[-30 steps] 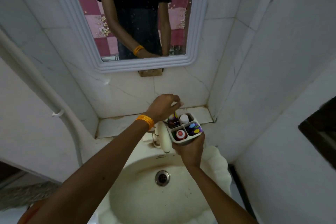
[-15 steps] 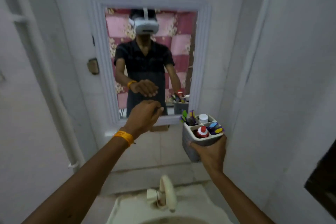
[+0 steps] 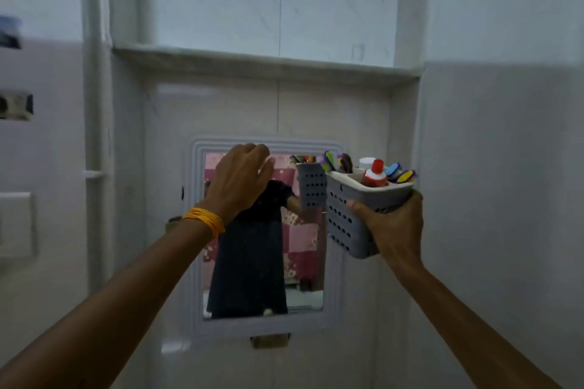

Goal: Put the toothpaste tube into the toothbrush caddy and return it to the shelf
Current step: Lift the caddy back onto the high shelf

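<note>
My right hand (image 3: 392, 226) grips a grey perforated toothbrush caddy (image 3: 346, 215) from below and holds it up at mirror height. A toothpaste tube (image 3: 376, 174) with a red cap stands upright in one of its compartments, among several coloured toothbrush handles and a white cap. My left hand (image 3: 241, 181), with an orange band at the wrist, is raised in front of the mirror, holding nothing, fingers loosely curled. The stone shelf (image 3: 268, 61) of a wall niche runs above both hands.
A white-framed mirror (image 3: 196, 230) hangs below the shelf and reflects a person in a dark shirt and the caddy. A white pipe (image 3: 94, 136) runs up the wall at left. A tiled side wall (image 3: 505, 199) stands close at right.
The view has swung up from the sink to the niche shelf. My right hand has lifted the caddy higher, and my left hand has left the caddy and risen beside it.
</note>
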### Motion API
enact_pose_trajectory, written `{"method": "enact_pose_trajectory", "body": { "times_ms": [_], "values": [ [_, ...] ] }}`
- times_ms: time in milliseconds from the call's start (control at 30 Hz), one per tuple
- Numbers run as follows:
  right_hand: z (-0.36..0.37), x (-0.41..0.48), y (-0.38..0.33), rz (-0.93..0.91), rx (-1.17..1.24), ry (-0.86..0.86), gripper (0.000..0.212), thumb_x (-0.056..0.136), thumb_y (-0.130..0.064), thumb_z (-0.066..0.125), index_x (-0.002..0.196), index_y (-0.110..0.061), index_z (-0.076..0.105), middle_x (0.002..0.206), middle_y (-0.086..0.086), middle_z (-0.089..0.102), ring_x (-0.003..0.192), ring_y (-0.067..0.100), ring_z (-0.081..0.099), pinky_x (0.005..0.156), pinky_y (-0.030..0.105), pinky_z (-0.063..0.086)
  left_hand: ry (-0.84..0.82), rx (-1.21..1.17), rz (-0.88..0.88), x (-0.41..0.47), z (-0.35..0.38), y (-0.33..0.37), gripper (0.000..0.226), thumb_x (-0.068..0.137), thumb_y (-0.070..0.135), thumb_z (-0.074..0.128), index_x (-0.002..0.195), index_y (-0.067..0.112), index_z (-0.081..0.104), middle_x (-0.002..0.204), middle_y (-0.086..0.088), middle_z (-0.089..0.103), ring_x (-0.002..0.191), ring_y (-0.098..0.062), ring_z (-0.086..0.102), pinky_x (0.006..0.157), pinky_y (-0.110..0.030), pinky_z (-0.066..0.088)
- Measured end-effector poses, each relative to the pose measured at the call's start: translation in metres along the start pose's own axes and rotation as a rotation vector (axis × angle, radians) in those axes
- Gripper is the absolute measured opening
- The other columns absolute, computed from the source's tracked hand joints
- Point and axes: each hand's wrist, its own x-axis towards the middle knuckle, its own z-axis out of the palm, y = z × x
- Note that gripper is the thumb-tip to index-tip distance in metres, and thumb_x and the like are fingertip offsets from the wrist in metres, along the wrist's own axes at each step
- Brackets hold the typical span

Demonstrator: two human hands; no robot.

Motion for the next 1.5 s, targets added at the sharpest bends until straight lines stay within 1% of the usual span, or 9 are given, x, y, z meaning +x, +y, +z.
{"method": "enact_pose_trajectory", "body": {
  "times_ms": [200, 367, 633, 767, 933, 1000, 1167, 1267, 1500],
  "values": [
    [-0.002, 0.042, -0.074, -0.122, 0.083, 0.023, 0.109, 0.044, -0.068, 0.083, 0.132, -0.012, 0.052, 0.125, 0.004, 0.065, 0.107, 0.019, 0.068, 0.083, 0.035, 0.061, 0.176, 0.049, 0.056, 0.061, -0.037, 0.009, 0.031, 0.099, 0.03, 0.051, 0.113, 0.006, 0.066, 0.113, -0.014, 0.071, 0.105, -0.03, 0.063, 0.077, -0.038, 0.051],
    [-0.004, 0.089, -0.145, -0.216, 0.115, 0.023, 0.08, 0.061, -0.057, 0.089, 0.118, -0.013, 0.054, 0.108, -0.004, 0.066, 0.087, 0.0, 0.066, 0.058, 0.004, 0.05, 0.237, 0.051, 0.048, 0.113, -0.062, 0.001, 0.033, 0.097, 0.029, 0.047, 0.113, 0.004, 0.062, 0.111, -0.018, 0.068, 0.101, -0.033, 0.059, 0.075, -0.042, 0.05],
    [0.014, 0.158, -0.227, -0.232, 0.05, 0.134, 0.106, 0.043, -0.076, 0.075, 0.124, -0.013, 0.046, 0.124, 0.003, 0.063, 0.11, 0.023, 0.065, 0.093, 0.042, 0.058, 0.168, 0.172, -0.028, 0.177, -0.072, -0.019, 0.039, 0.098, 0.032, 0.045, 0.121, 0.004, 0.059, 0.114, -0.019, 0.066, 0.108, -0.038, 0.057, 0.08, -0.041, 0.046],
    [0.029, 0.193, -0.244, -0.221, 0.014, 0.209, 0.105, 0.054, -0.069, 0.08, 0.133, -0.01, 0.043, 0.129, 0.005, 0.058, 0.115, 0.024, 0.061, 0.092, 0.04, 0.055, -0.063, 0.281, -0.079, 0.197, -0.067, -0.034, 0.053, 0.102, 0.05, 0.034, 0.117, 0.006, 0.061, 0.112, -0.019, 0.067, 0.1, -0.037, 0.062, 0.077, -0.039, 0.044],
    [0.058, 0.228, -0.241, -0.151, -0.041, 0.233, 0.116, 0.051, -0.072, 0.078, 0.14, -0.008, 0.039, 0.14, 0.009, 0.052, 0.126, 0.031, 0.056, 0.098, 0.05, 0.054, -0.284, 0.363, -0.164, 0.211, -0.06, -0.04, 0.087, 0.089, 0.079, 0.01, 0.082, 0.01, 0.063, 0.092, -0.009, 0.069, 0.083, -0.026, 0.061, 0.076, -0.035, 0.039],
    [0.07, 0.238, -0.233, -0.113, -0.082, 0.238, 0.117, 0.055, -0.071, 0.08, 0.143, -0.006, 0.037, 0.144, 0.011, 0.049, 0.131, 0.033, 0.052, 0.102, 0.051, 0.051, -0.33, 0.373, -0.187, 0.214, -0.059, -0.041, 0.099, 0.082, 0.087, 0.006, 0.088, 0.009, 0.067, 0.093, -0.007, 0.07, 0.084, -0.025, 0.061, 0.076, -0.036, 0.036],
    [0.095, 0.252, -0.21, -0.074, -0.184, 0.272, 0.118, 0.059, -0.074, 0.078, 0.145, -0.006, 0.034, 0.148, 0.012, 0.046, 0.136, 0.034, 0.046, 0.104, 0.053, 0.046, -0.349, 0.37, -0.171, 0.219, -0.056, -0.047, 0.1, 0.072, 0.094, 0.006, 0.086, 0.014, 0.065, 0.103, -0.008, 0.072, 0.087, -0.026, 0.061, 0.076, -0.036, 0.034],
    [0.107, 0.258, -0.202, -0.095, -0.223, 0.305, 0.122, 0.057, -0.08, 0.075, 0.146, -0.007, 0.034, 0.146, 0.012, 0.047, 0.133, 0.035, 0.047, 0.103, 0.053, 0.045, -0.358, 0.378, -0.19, 0.223, -0.054, -0.05, 0.114, 0.067, 0.097, 0.004, 0.101, 0.012, 0.071, 0.105, -0.006, 0.072, 0.091, -0.026, 0.063, 0.077, -0.037, 0.033],
    [0.119, 0.258, -0.176, -0.108, -0.317, 0.306, 0.128, 0.067, -0.082, 0.067, 0.158, -0.007, 0.017, 0.152, 0.015, 0.039, 0.134, 0.041, 0.044, 0.103, 0.055, 0.042, -0.325, 0.432, -0.181, 0.221, -0.051, -0.048, 0.11, 0.072, 0.094, 0.006, 0.1, 0.011, 0.072, 0.098, -0.007, 0.073, 0.076, -0.022, 0.057, 0.076, -0.036, 0.032]
  ]
}}
